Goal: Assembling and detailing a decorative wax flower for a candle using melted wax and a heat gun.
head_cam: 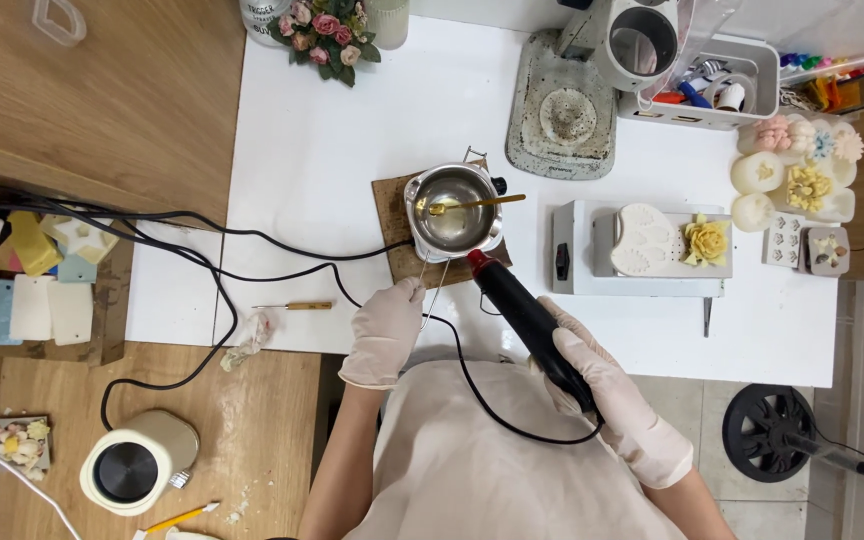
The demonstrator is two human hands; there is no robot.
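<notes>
A small steel melting pot (pixel 452 210) sits on a brown mat (pixel 389 205) on the white table (pixel 352 130), with a gold spoon (pixel 477 203) resting across it. My left hand (pixel 385 330), in a pale glove, pinches the pot's thin wire handle (pixel 430 285) at the near side. My right hand (pixel 612 395), also gloved, grips a black heat gun (pixel 527 320) whose red nozzle (pixel 476 260) points at the pot's near rim.
A black cable (pixel 252 240) snakes across the table's left part. A white hot plate (pixel 642 250) with a heart mould and yellow flower stands right of the pot. A small tool (pixel 297 305), a cream round appliance (pixel 137 465), a flower bouquet (pixel 327 30) and wax flowers (pixel 802 170) surround.
</notes>
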